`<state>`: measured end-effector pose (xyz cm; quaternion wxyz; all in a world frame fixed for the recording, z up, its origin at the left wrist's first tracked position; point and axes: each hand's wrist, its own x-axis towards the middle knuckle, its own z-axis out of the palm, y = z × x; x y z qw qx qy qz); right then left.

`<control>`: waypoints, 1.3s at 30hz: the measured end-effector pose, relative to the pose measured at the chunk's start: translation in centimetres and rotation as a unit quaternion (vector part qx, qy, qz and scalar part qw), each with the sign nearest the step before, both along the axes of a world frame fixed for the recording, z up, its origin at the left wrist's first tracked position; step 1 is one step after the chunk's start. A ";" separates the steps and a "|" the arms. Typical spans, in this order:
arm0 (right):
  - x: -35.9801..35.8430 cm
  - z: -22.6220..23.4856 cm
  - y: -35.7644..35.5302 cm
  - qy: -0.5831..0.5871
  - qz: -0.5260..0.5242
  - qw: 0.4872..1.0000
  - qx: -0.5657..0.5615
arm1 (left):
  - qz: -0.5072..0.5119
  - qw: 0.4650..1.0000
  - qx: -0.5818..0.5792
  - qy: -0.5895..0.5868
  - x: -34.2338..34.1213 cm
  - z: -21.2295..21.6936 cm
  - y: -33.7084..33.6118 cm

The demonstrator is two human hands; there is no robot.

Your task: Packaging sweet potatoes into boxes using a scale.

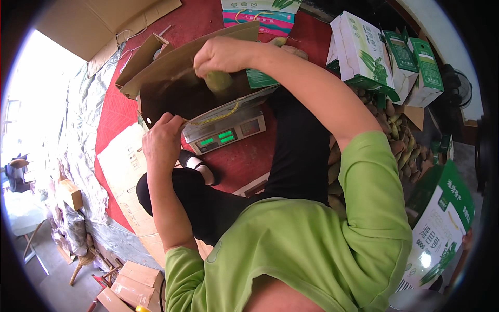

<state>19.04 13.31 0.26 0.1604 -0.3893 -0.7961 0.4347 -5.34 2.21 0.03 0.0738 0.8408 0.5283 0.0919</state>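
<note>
Pale green, tapered vegetable stalk [218, 80] being lowered into an open brown cardboard box [171, 86], gripped from above by the right hand [223, 53], fingers curled tight around its top end. Box sitting on a grey digital weighing scale [224, 130] with glowing green displays, resting on a red floor mat [244, 156]. Left hand [162, 143] closing over the near lower corner of the box, steadying it at the scale's edge, next to a strand of yellow cord [218, 117]. Box interior looking mostly dark, contents beyond the one stalk impossible to make out, so filling judged to be at an early or middle point. Heap of similar brownish-green stalks [397, 138] lying to the right, still unpacked. Several green-and-white printed cartons [364, 52] standing around the heap, some apparently waiting to be filled.
</note>
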 end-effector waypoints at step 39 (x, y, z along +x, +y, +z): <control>25.7 -30.2 -37.3 -0.277 -0.659 0.671 -0.197 | 0.012 1.000 -0.014 -0.011 1.6 0.3 -0.1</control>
